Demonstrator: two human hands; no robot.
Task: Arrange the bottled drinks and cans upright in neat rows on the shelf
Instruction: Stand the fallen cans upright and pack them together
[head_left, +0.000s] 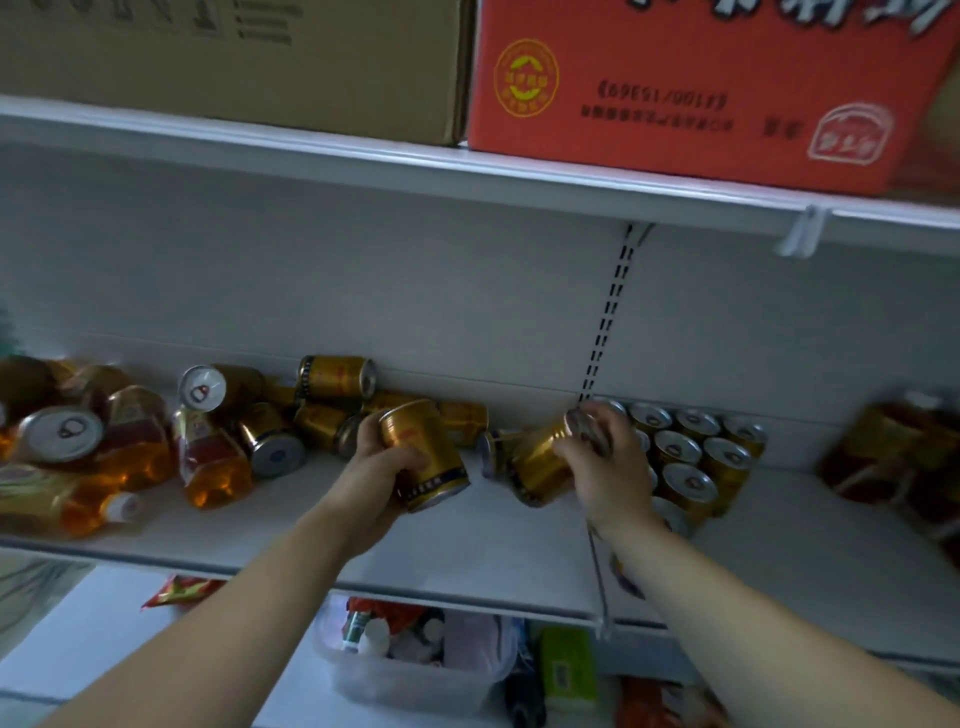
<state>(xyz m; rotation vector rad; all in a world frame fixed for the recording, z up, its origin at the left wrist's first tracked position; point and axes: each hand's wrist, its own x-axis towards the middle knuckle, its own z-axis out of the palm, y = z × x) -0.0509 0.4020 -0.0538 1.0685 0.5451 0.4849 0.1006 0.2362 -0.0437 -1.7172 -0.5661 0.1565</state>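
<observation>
My left hand (375, 457) grips a gold can (423, 454), tilted, above the grey shelf (467, 551). My right hand (605, 462) holds a second gold can (540, 462) by its top end, also tilted. Behind them a heap of gold cans (332, 402) lies on its side against the back wall. To the right, several gold cans (691, 452) stand upright in rows. At the left, amber drink bottles (210, 457) and more cans (60, 434) lie toppled.
A brown carton (234, 57) and a red carton (701, 88) sit on the upper shelf. Wrapped amber bottles (898, 457) are at the far right. A slotted upright (608, 312) divides the back wall. Below, a clear tub (415, 670) holds small items.
</observation>
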